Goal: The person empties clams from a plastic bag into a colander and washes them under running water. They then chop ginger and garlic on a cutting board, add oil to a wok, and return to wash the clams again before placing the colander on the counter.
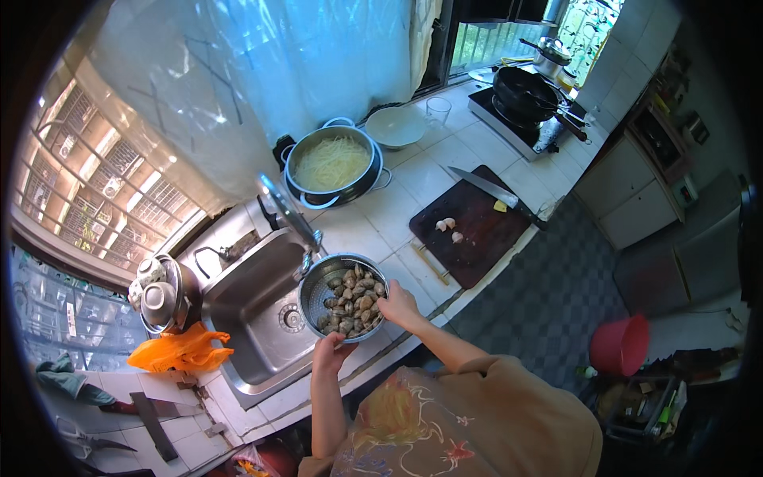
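Note:
Both hands grip a metal colander (311, 298) that holds many clams (357, 301). My left hand (331, 353) is on its near rim, and my right hand (399, 305) takes its right rim. The colander is tilted over the right edge of a stainless steel sink (256, 358), just below the faucet (292, 214). To the right, a dark cutting board (483, 256) bears a kitchen knife (486, 186), garlic cloves (446, 225) and a small yellow piece (500, 206), perhaps ginger. Behind the faucet, a pot (316, 200) contains pale shreds (334, 164).
A wok (524, 92) sits on the stove (512, 128) at the far right. A shallow bowl (396, 127) and a glass (438, 108) stand by the wall. Left of the sink are stacked bowls (159, 298) and an orange plastic bag (179, 352). Scissors (83, 438) lie at lower left.

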{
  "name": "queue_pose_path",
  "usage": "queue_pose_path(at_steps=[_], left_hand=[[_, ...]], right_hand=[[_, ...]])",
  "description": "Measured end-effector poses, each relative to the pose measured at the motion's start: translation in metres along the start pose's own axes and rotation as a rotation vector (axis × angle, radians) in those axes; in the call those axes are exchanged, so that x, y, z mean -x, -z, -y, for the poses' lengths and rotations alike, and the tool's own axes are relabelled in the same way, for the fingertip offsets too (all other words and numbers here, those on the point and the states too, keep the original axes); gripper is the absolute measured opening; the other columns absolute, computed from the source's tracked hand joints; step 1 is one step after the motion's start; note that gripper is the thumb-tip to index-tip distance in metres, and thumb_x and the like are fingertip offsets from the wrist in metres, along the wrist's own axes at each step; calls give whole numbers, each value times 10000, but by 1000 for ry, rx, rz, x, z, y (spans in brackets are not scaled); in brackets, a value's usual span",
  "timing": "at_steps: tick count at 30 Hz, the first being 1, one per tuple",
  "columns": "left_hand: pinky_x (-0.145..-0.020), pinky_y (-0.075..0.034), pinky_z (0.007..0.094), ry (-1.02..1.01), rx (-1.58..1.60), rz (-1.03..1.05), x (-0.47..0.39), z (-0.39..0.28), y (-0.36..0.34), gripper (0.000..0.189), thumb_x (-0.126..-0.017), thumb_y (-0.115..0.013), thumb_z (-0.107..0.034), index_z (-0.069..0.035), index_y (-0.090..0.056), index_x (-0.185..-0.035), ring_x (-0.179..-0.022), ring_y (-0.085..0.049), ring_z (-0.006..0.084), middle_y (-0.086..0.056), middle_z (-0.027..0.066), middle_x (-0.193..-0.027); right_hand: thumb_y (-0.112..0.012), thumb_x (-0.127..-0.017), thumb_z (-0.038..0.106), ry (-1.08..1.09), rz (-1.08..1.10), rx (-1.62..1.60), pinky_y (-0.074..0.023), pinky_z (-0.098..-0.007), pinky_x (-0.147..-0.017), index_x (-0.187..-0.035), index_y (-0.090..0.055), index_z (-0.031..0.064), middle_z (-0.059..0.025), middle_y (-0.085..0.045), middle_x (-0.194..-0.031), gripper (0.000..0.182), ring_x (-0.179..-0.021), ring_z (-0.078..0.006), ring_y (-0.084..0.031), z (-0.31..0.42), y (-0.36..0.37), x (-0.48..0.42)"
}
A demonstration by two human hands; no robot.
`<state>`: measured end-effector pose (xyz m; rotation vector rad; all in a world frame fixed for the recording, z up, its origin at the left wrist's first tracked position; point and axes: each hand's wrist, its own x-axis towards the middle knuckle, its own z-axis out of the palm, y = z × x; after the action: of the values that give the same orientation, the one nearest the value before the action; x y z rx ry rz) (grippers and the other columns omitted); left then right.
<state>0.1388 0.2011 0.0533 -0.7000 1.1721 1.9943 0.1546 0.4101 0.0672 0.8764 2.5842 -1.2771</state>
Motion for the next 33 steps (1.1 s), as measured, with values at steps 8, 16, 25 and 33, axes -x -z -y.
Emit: queue_pose_path(at_steps=[8,16,25,33], left_hand=[[-824,-531,480,-68,-6,-185,-39,48,-57,263,-779,-511,39,46,-466,-1037,-927,-555,273,-510,143,-1023],[-646,-526,342,-198,-27,-372,-1,63,-80,299,-795,-536,-15,-46,-486,-1088,-790,-566,179,-540,64,-891],[-672,-510,302,-448,-59,-364,57,148,-86,357,-811,-518,5,-40,-487,-1164,-797,-549,138,-532,55,-961],[-623,-515,241,-394,-136,-364,91,231,-110,269,-835,-523,-4,-44,-541,-1100,-755,-589,115,-590,39,-890]], right_hand=[[-547,-753,187,88,88,83,-463,-522,-791,-1049,-447,-41,-290,-614,-884,387,-852,-464,-592,-32,49,-63],[-580,-788,303,289,93,130,-456,-493,-850,-1145,-423,-65,-293,-571,-1055,537,-982,-421,-575,-61,78,-68],[-612,-783,234,231,-236,217,-494,-420,-762,-980,-619,69,-141,-611,-958,257,-883,-312,-610,-198,202,-64],[-567,-781,123,300,-413,329,-478,-441,-775,-948,-608,70,-141,-587,-943,180,-902,-338,-578,-261,299,-53]])
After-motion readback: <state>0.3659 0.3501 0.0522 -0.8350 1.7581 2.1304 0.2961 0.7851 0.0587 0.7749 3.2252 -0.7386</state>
